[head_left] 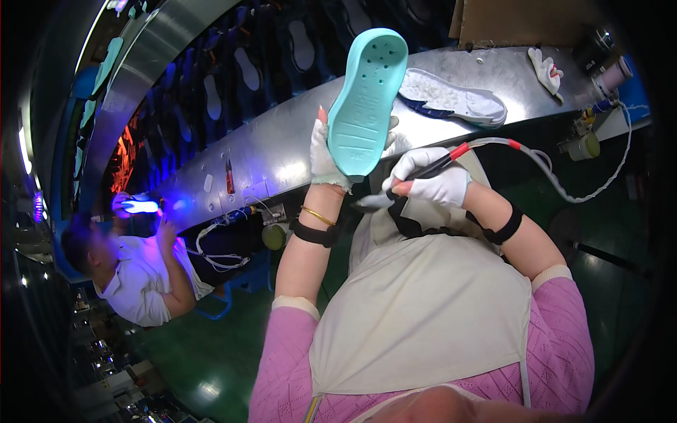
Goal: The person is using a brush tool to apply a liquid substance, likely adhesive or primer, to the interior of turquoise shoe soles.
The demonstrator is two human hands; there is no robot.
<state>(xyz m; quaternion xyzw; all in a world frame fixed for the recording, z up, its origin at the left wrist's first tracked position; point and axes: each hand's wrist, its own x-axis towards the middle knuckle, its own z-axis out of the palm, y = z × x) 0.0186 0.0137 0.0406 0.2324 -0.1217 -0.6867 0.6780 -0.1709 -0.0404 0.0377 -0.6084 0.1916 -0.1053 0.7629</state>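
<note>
In my gloved left hand [326, 158] is a turquoise shoe sole [367, 106], held up over the bench edge. Its inner face, with small holes at the upper end, is toward me; thumb and fingers clasp its sides. My gloved right hand [441, 185], bare at some fingertips, grips a dark-handled brush [374, 202] fed by a pale hose [570, 194] with red bands. The brush tip points left, below the sole and apart from it. Behind the turquoise sole, a white and navy sole [462, 102] lies on the metal bench [282, 137].
A white glove [544, 70] lies on the bench at the right, near a cardboard box [525, 25]. Red-handled pliers [229, 178] rest farther left. Another person [144, 278] works there under blue light. Grey soles [247, 69] sit on the dark rack beyond the bench.
</note>
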